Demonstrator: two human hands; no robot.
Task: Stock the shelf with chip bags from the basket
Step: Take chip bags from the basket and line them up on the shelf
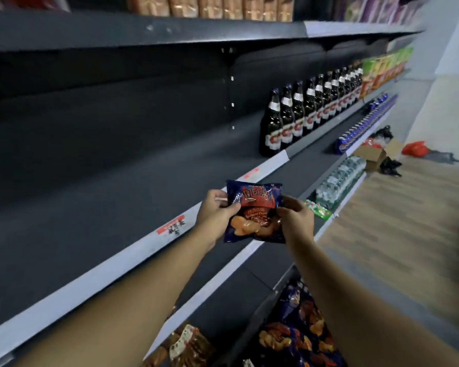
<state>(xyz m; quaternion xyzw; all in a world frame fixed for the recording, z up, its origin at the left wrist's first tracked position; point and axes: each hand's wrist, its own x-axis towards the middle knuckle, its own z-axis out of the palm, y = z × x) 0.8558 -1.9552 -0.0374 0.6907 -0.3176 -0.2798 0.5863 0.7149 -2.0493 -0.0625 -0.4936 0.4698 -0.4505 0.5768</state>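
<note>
On the left, the middle shelf (104,207) runs as a long dark grey board with nothing standing on this stretch, so it looks like the gap meant for the chips. A white strip fronts its edge. A red price label (171,225) with handwriting sits on the strip just left of the hands.

The left hand (216,213) grips the left edge of the chip bag (253,213), thumb on the printed face and fingers curled behind. The bag is dark blue with a red panel and pictured chips. It is held upright in the air just in front of the shelf's edge, face towards the camera, and is not yet on the shelf. The right hand (297,221) pinches the right edge in much the same way. Holding both sides probably keeps the puffy bag flat and square, so it can be stood facing outward rather than dropped in crooked.

Right of the hands, a row of dark bottles (297,117) fills the same shelf level, with colourful boxes (382,72) beyond them. Below the arms, more blue chip bags (297,337) lie in a heap, with brown packets (188,345) to their left. Whether that heap sits in the basket I cannot tell. Further along the lower shelves are wrapped water bottles (339,178) and blue packets (366,125). At far right, a pale wooden floor (395,221) carries an open cardboard box (374,154) and a red bag (414,148) near a light wall.
</note>
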